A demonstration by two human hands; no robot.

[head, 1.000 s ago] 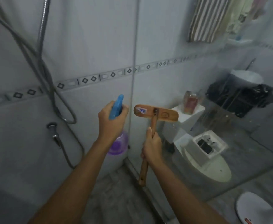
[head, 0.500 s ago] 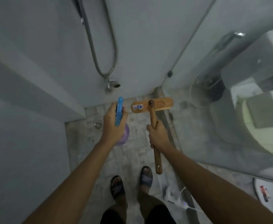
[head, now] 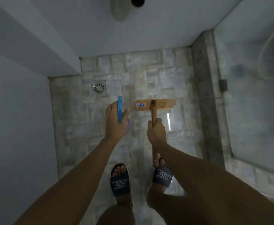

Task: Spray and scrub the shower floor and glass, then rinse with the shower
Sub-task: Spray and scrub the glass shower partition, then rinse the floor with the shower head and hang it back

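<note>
I look straight down at the stone-tiled shower floor. My left hand grips a spray bottle with a blue trigger head; its purple body is mostly hidden under the hand. My right hand grips the wooden handle of a scrub brush, whose flat wooden head is level above the floor, bristles hidden underneath. The glass panel runs along the right, standing on a dark stone sill.
A round metal drain sits in the floor just beyond my left hand. White tiled walls close the left and far sides. My feet in dark slippers stand at the near end. A shower fitting hangs at the top edge.
The view has tipped from the wall and glass down to the floor. Both hands keep their grips, and the bottle and brush now hang over the floor tiles.
</note>
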